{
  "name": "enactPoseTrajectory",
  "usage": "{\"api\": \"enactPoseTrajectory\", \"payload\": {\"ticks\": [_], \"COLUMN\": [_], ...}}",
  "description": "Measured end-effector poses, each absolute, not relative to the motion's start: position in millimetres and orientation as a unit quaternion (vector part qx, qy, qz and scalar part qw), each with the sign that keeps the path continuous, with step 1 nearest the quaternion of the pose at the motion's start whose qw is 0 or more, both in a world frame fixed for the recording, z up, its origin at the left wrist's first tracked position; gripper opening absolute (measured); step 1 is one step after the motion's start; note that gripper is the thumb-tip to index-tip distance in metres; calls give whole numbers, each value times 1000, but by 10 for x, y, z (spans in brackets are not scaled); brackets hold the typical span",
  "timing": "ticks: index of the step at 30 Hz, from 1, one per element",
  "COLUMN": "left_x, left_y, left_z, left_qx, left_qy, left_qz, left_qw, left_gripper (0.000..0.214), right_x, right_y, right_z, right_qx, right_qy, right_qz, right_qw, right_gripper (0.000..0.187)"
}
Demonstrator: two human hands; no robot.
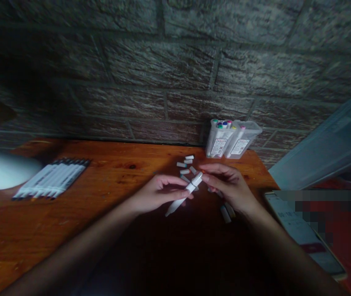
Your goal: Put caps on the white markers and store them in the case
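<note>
A white marker [180, 201] lies slantwise in my left hand [153, 193], gripped between thumb and fingers. Its narrow end points down towards me on the left. At the upper end sits a white cap [197, 179], which the thumb and fingers of my right hand [226, 185] pinch; a bit of orange shows there. Loose marker caps [185, 172], several with coloured ends, are scattered on the table just beyond my hands. More caps [225, 214] lie below my right hand, partly in shadow.
Two clear plastic cases [240, 142] holding markers stand at the back right, by the brick wall [151, 107]. A row of white markers [50, 179] with dark ends lies on the wooden table [116, 164] at left, beside a white rounded object [5, 169].
</note>
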State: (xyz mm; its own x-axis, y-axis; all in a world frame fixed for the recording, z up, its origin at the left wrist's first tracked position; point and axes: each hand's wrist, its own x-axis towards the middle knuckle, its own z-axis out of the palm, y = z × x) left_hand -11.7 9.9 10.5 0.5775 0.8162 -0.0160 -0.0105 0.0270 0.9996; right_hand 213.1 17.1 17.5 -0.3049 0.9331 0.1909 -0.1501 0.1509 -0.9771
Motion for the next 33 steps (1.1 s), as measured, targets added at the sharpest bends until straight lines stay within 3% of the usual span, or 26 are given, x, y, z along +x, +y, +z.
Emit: {"api": "enactPoseTrajectory", "payload": {"ticks": [10,19,23,24,26,28,33], "left_x": [-71,-16,-18,-4,51,128,219], "left_y": [55,4,-102,-139,-209,-246,-144], "left_z": [113,122,193,197,175,118,-14], "left_qx": [626,726,725,733,766,777,660], "left_qy": [331,380,397,389,364,343,374], "left_qz": [371,455,526,525,475,412,440], "left_qw": [601,350,200,190,236,330,480], "left_gripper": [19,19,4,10,20,15,38], "right_x": [2097,2054,2075,2079,2077,2059,1993], "right_y": [113,110,149,164,192,207,172], "right_z": [180,178,157,146,121,94,52], "right_qx": [-281,-325,-359,-366,-368,-359,-350], "right_qy": [-625,-632,-579,-557,-511,-470,-441], "right_qz": [590,538,534,537,548,568,620], "right_qw": [427,452,500,517,550,572,547], "right_gripper": [19,19,20,21,24,27,27]}}
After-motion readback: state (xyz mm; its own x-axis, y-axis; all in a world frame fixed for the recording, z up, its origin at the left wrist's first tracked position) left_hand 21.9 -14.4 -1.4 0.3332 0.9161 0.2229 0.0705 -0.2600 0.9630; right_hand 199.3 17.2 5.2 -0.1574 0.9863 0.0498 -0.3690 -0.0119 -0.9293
